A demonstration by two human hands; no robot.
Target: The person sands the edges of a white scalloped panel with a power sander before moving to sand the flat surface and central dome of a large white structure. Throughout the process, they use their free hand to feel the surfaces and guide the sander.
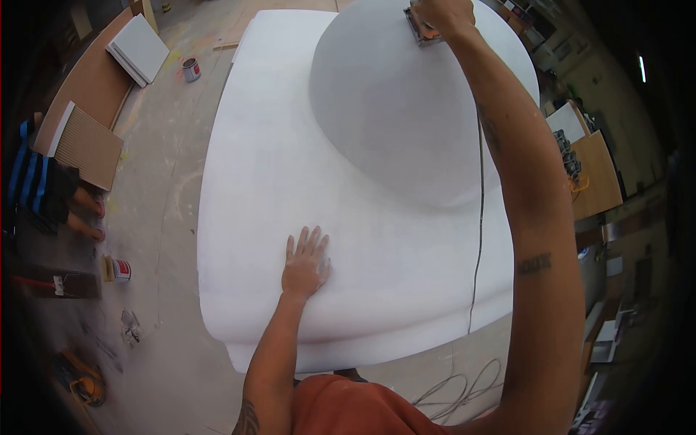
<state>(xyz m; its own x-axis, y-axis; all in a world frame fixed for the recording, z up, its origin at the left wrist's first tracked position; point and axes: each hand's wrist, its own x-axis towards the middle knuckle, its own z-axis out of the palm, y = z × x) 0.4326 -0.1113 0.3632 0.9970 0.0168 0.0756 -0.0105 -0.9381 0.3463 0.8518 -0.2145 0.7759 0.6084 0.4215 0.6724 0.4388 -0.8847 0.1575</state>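
A large, smooth white moulded form (250,181) fills the middle of the head view, with a pale grey rounded dome (384,123) bulging from its far part. High on this dome, my right hand (448,16) is closed around an electric sander (417,30), whose square base lies against the surface. Part of the sander is hidden by my fingers. From it a dark cord (480,217) trails down over the form toward me. My left hand (305,270) lies flat with fingers spread on the lower white surface, holding nothing; pale dust coats its fingers.
Looped cable (464,391) lies on the floor near me. To the left are a paint can (191,69), another can (120,270), leaning boards (87,145) and a person (51,188) in a blue-striped top. A wooden table (596,174) with equipment stands at right.
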